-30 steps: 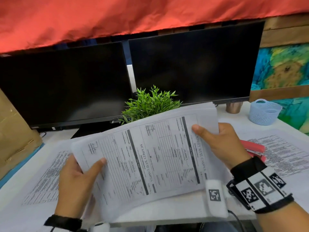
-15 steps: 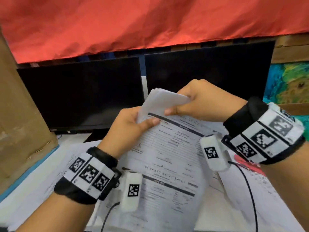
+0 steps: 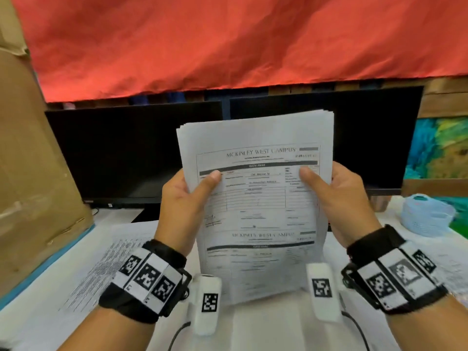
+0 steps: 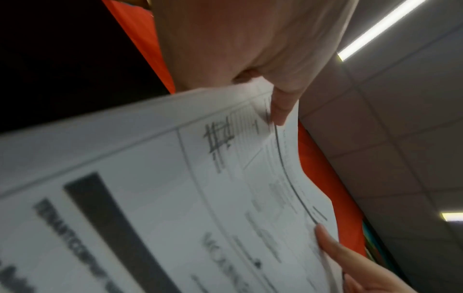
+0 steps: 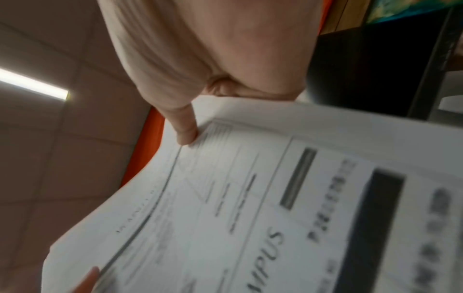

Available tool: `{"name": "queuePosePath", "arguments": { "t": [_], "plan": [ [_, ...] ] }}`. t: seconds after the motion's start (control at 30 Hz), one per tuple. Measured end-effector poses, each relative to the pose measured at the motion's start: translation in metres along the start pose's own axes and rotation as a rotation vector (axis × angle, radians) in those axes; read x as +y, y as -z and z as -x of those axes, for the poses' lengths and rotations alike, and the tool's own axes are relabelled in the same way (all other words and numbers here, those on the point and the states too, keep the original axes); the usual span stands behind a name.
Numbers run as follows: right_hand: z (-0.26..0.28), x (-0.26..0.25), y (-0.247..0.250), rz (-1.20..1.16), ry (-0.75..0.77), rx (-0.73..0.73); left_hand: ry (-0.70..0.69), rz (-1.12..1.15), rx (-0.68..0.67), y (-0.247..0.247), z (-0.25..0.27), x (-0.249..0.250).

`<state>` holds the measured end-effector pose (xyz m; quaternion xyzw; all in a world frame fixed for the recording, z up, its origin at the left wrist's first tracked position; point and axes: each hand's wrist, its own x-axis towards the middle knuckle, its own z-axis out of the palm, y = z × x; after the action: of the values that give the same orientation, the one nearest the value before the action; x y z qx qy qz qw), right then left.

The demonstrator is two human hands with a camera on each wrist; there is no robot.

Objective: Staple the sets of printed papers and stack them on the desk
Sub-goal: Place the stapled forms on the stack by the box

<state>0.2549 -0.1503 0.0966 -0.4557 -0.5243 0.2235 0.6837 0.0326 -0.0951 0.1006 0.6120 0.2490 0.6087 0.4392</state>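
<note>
A set of printed papers (image 3: pixel 255 203) was held upright in front of the person, above the desk (image 3: pixel 253 325) and before two dark monitors (image 3: pixel 136 153). The left hand (image 3: pixel 182 198) gripped the set's left edge, its thumb (image 3: pixel 211 179) pressed flat on the printed face and the remaining fingers hidden behind the sheets. The right hand (image 3: pixel 347 198) gripped the right edge in mirror fashion, thumb (image 3: pixel 307 177) on the front and the other fingers out of sight behind. The top edges of several sheets showed slightly fanned. The front page carried the heading "MCKINLEY WEST CAMPUS" twice, once near the top and once lower down, each above a dark bar. In the left wrist view the left thumb (image 4: pixel 280 111) lay on the curved sheet, and the tip of the other hand's thumb (image 4: pixel 333 245) touched the far edge; the print was blurred. In the right wrist view the right thumb (image 5: pixel 184 128) pressed the page near its corner. Further printed sheets (image 3: pixel 106 264) lay flat on the desk at the left, beneath the left wrist. A pale blue basket (image 3: pixel 428 216) stood on the desk to the right, and a cardboard panel (image 3: pixel 33 153) leaned at the far left. A red cloth (image 3: pixel 228 39) hung above the monitors.
</note>
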Motion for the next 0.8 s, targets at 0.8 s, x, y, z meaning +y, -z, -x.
{"name": "queuePosePath", "arguments": {
  "t": [0.8],
  "plan": [
    [0.015,0.025,-0.009,-0.109,-0.079,-0.058,0.137,0.042,-0.046,0.011,0.006,-0.031]
  ]
}}
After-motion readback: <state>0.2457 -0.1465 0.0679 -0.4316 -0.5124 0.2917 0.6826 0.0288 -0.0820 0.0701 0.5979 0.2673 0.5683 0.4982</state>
